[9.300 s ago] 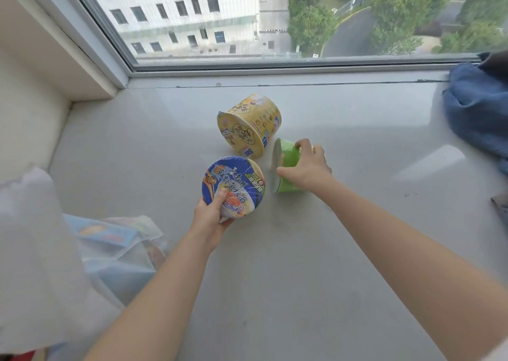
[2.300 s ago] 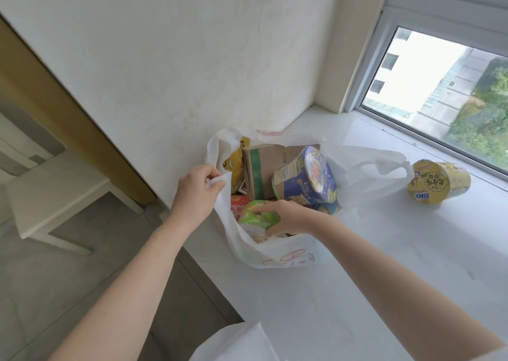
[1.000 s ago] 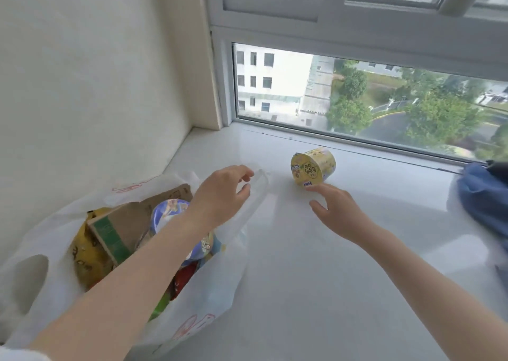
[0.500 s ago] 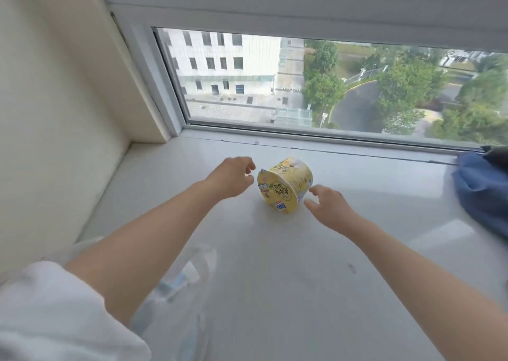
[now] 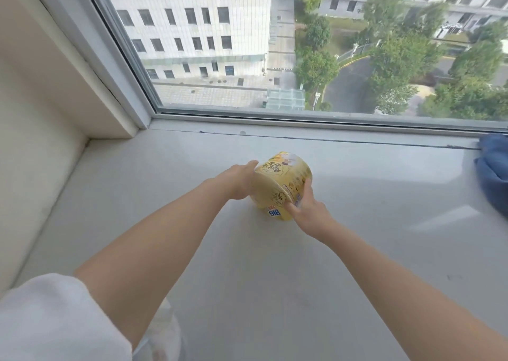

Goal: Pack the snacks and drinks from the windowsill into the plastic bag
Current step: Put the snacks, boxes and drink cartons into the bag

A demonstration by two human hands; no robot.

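Observation:
A yellow instant-noodle cup (image 5: pixel 280 182) lies on its side on the grey windowsill (image 5: pixel 247 264), its lid facing me. My left hand (image 5: pixel 240 180) presses against the cup's left side. On the cup's right side, my right hand (image 5: pixel 306 209) has its fingers wrapped over the rim. Both hands hold it between them. Only a small white edge of the plastic bag (image 5: pixel 165 333) shows at the bottom, under my left arm; its contents are hidden.
The window glass and frame (image 5: pixel 275 118) run along the back of the sill. A cream wall (image 5: pixel 35 146) closes off the left side. A blue cloth (image 5: pixel 492 173) lies at the far right edge.
Both hands have closed in on the yellow cup from either side and now grip it. The view has tilted down toward the sill.

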